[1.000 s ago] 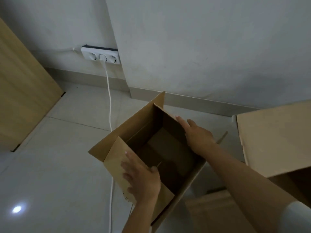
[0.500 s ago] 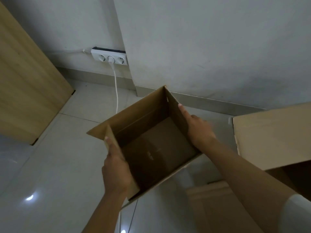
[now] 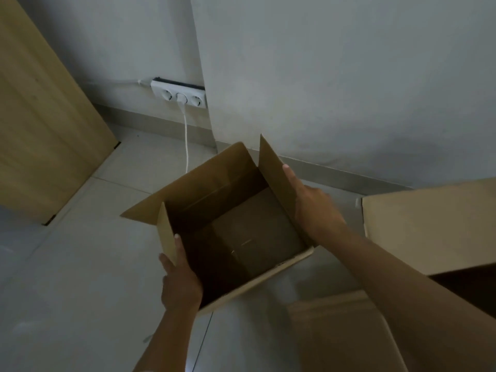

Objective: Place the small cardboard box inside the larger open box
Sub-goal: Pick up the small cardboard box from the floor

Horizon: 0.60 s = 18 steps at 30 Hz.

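Now the right flap [image 3: 271, 162] of the brown cardboard box [image 3: 241, 232] stands upright. The left hand [image 3: 179, 280] pinches the left flap [image 3: 166, 234]; the right hand [image 3: 314, 208] lies flat on the other.

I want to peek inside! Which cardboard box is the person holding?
The open middle box: left hand pinches one side, right hand presses the other. No hand holds the right-edge box.

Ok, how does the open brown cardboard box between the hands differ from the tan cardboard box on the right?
The open brown cardboard box is held by the left hand and right hand; no hand holds the tan cardboard box. The held one shows its whole empty inside; the frame cuts off the right one. Both are plain cardboard.
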Tool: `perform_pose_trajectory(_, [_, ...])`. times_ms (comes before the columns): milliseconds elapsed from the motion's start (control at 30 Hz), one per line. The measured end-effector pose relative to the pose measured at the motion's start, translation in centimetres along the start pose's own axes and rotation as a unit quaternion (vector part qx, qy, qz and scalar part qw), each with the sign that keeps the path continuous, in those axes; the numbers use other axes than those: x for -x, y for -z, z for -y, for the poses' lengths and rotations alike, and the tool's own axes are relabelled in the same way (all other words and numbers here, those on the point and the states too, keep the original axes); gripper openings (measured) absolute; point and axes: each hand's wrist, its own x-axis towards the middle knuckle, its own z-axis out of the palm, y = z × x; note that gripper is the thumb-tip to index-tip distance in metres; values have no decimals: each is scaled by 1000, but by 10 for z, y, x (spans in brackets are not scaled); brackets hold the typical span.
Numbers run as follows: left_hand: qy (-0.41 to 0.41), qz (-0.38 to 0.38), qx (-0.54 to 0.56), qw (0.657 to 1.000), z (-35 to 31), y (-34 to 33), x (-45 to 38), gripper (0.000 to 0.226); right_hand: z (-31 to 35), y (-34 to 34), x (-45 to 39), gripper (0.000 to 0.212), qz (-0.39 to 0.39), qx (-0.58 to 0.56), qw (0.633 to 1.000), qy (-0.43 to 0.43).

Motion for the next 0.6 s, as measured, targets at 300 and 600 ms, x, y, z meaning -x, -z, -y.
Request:
perform_pose_trajectory(300, [-75, -78, -46, 993, 6, 34, 7, 76, -4, 12, 21, 82, -17, -48, 997, -59])
perform_pose_trajectory(600, [-106, -118, -69, 985, -14, 168, 81, 81, 44, 96, 83, 79, -26, -108, 991, -75])
